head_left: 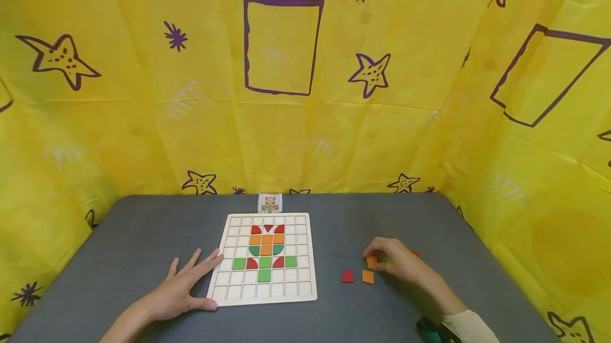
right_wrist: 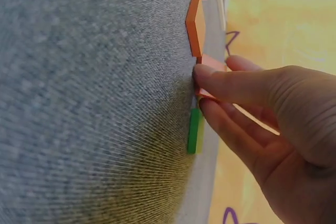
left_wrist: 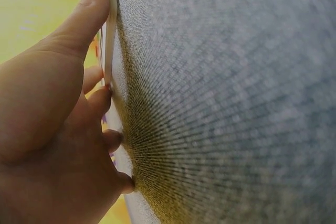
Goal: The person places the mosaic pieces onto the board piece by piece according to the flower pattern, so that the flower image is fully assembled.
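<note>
A white grid board [head_left: 291,290] lies on the grey table, carrying a flower pattern of red, orange and green tiles. My left hand [head_left: 174,292] rests beside it with spread fingers, index finger and thumb touching the board's left edge; the left wrist view shows the thumb [left_wrist: 86,11] along that edge. Right of the board, my right hand [head_left: 398,261] pinches an orange square tile [head_left: 371,262] at the table surface. Near it lie another orange square tile [head_left: 368,276] and a red quarter-round tile [head_left: 347,276]. A green tile [right_wrist: 194,132] sits below the fingers in the right wrist view.
Behind the board lies a small pattern card [head_left: 270,203] with a similar flower. Another red piece [head_left: 416,253] shows partly behind the right hand. A dark object [head_left: 434,331] is by the right sleeve. Yellow patterned cloth [head_left: 286,136] hangs around the table.
</note>
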### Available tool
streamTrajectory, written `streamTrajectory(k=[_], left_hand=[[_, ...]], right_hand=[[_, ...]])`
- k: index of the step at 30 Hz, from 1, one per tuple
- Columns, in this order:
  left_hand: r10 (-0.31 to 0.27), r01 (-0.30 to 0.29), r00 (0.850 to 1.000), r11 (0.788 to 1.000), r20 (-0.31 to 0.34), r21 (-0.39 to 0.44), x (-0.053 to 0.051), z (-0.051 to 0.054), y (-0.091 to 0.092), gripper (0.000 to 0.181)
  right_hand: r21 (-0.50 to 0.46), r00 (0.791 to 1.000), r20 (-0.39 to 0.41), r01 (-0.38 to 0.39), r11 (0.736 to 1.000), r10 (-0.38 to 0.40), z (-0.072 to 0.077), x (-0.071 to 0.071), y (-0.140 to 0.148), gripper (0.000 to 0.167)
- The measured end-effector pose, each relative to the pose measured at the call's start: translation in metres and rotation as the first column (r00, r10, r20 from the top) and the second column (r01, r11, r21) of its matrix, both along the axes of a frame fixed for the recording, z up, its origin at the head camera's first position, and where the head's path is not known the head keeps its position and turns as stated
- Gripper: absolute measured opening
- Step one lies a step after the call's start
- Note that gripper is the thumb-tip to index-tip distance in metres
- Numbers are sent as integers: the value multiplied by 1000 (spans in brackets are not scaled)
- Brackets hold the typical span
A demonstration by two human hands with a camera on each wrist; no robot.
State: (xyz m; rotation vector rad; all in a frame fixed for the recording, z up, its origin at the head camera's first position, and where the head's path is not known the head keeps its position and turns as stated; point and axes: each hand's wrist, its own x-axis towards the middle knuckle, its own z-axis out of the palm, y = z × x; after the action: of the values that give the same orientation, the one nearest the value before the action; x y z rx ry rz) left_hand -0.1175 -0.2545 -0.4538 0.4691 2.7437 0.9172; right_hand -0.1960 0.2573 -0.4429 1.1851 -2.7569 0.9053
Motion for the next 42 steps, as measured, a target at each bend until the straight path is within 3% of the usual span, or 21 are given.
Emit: streamTrajectory(k=[6,22,29,37,42], left_hand=[[2,-3,1000,1000,28,13,4,-2,-1,98],[-10,10,1000,1000,-26,-3,1,1,0,100],[-16,16,1000,1000,-11,13,1,1,2,100],[-16,16,999,1000,-35,8,0,1,1,101],[-14,14,1000,1000,-20,1,-1,0,0,100]], right_hand=[[-57,996,65,68,996,-64,-1,6,2,22],[-140,993,111,65,988,-50,5,-3,-20,19],[-196,974,219,109,975,-64,5,1,-48,16],[-201,973,228,89,975,-41,5,3,-88,16],[-178,965,263,32,984,16,6,8,-114,15]])
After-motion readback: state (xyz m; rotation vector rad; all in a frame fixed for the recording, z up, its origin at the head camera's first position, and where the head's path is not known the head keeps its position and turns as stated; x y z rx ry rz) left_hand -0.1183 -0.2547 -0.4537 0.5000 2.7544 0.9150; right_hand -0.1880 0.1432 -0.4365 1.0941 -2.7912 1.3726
